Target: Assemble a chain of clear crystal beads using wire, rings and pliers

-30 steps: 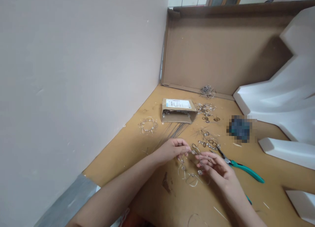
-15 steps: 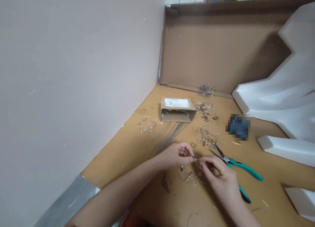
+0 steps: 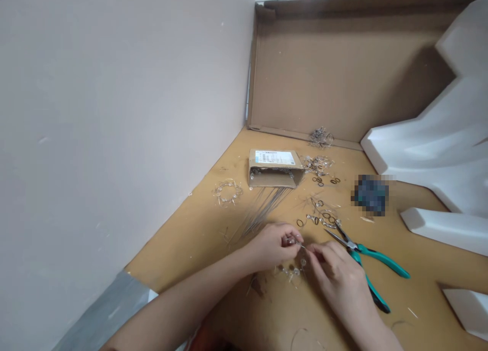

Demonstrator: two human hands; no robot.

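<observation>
Over the tabletop, my left hand [image 3: 277,245] pinches a thin beaded wire [image 3: 303,247] between thumb and forefinger. My right hand [image 3: 337,272] faces it from the right, thumb and fingertips closed on the wire's other side. Only a short bit of wire shows between the fingertips. Below the hands are clear beads [image 3: 294,272] on thin wire; whether they hang from the held piece or rest on the table, I cannot tell. Long-nose pliers [image 3: 354,247] with green handles lie partly opened beside my right hand. Small dark rings [image 3: 300,223] and a bead strand [image 3: 324,222] lie just beyond.
A small cardboard box [image 3: 274,159] lies with its opening towards me, straight wires [image 3: 269,206] in front. A beaded wire ring [image 3: 227,192] sits left, tangled wire pieces [image 3: 319,164] right. White foam [image 3: 427,137], a large cardboard panel [image 3: 324,76] and a wall [image 3: 133,112] border the table.
My fingertips have come closer together, the left hand shifting slightly right and the right hand slightly left. The beads below them have changed position. The view has tilted slightly.
</observation>
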